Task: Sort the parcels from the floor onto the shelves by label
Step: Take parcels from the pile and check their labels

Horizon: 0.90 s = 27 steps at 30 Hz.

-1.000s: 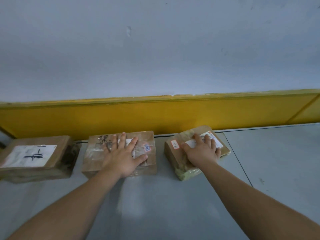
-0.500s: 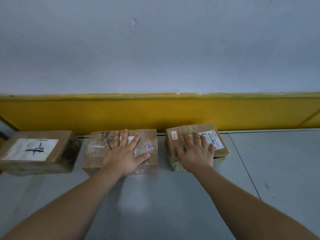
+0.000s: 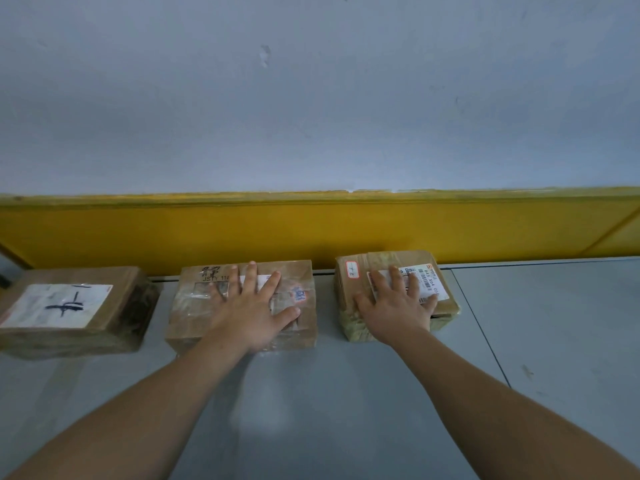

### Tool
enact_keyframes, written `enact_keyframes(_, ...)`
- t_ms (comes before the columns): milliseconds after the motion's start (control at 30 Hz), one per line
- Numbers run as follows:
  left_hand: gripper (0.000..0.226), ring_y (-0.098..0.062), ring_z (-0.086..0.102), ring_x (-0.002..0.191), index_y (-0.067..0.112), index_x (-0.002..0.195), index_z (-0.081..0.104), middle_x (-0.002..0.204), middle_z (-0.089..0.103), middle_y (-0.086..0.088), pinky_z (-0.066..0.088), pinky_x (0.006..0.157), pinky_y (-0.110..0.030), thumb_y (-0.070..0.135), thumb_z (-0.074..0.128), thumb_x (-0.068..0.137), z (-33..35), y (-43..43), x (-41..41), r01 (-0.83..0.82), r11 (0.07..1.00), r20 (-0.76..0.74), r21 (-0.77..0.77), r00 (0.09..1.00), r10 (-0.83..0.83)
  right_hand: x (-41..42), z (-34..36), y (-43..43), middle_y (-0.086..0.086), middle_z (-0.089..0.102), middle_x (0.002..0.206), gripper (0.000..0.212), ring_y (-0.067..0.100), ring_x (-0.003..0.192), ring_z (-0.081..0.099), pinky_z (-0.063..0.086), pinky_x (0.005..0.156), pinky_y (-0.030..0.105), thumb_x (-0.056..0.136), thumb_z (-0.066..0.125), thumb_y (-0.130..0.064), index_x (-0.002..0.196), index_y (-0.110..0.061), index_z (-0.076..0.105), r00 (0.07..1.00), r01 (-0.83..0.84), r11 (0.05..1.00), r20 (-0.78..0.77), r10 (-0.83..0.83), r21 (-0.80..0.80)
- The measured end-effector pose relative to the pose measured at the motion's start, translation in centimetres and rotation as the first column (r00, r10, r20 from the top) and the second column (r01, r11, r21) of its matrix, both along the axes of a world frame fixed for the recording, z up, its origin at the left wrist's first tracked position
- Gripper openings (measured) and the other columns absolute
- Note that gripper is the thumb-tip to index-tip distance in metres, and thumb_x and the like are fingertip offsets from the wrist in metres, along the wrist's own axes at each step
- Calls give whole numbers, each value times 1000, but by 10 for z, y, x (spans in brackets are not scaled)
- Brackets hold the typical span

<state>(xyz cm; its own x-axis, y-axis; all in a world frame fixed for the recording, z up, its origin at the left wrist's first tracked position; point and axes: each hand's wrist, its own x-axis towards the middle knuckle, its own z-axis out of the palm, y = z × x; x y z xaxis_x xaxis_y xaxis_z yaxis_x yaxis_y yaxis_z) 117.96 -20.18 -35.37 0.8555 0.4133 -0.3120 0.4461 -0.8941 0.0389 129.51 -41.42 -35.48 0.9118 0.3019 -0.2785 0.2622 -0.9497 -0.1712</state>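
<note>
Left hand (image 3: 254,306) flat, fingers spread, pressing on taped parcel (image 3: 194,306). Right hand (image 3: 398,306) likewise flat on labelled parcel (image 3: 356,282). Third parcel (image 3: 69,306) left of left hand, untouched.

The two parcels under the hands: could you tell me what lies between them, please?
Nothing: in the head view only a bare strip of grey shelf separates the middle parcel from the right parcel.
</note>
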Motion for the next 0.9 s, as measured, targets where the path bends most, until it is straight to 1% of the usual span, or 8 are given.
enact_keyframes(333,85,-37,-24,145,36,153,-12,160,-23,-8,-3,114,-66,80,12,84,0,-1,0,38,999,-4,25,999,-38,5,-1,3,-5,-2,166,62,30,152,-9,-2,115,66,97,20,-61,155,-41,9,1000,10,1000,20,-10,-4)
enact_keyframes(433,85,-37,-25,144,37,152,-12,160,-23,-8,-4,114,-66,81,13,84,0,-1,-2,31,999,-7,15,1000,-30,4,1,4,-5,-2,166,62,29,152,-8,-2,115,65,97,20,-60,155,-42,7,1000,14,1000,27,-14,-9)
enact_keyframes(567,87,-38,-22,145,37,153,-8,161,-20,-8,-4,113,-67,81,16,83,-2,-5,-5,24,1000,14,-9,1000,-24,3,4,3,-5,-3,166,62,28,152,-8,-2,115,65,97,19,-61,155,-42,7,1000,9,1000,13,-9,-18)
enact_keyframes(733,86,-38,-20,146,36,154,-5,162,-18,-8,-3,113,-66,81,16,83,-5,-6,-4,22,1000,37,5,999,-23,-1,7,1,-5,-1,166,62,29,152,-8,0,115,65,98,19,-60,156,-41,9,999,29,999,-17,-29,-26)
enact_keyframes(900,87,-38,-17,147,36,154,-4,162,-16,-8,0,113,-67,81,16,83,-6,-4,-1,36,999,51,29,998,-38,-9,4,-2,-4,-1,166,60,31,152,-7,0,114,65,99,17,-58,155,-41,8,999,41,998,-9,-41,-38)
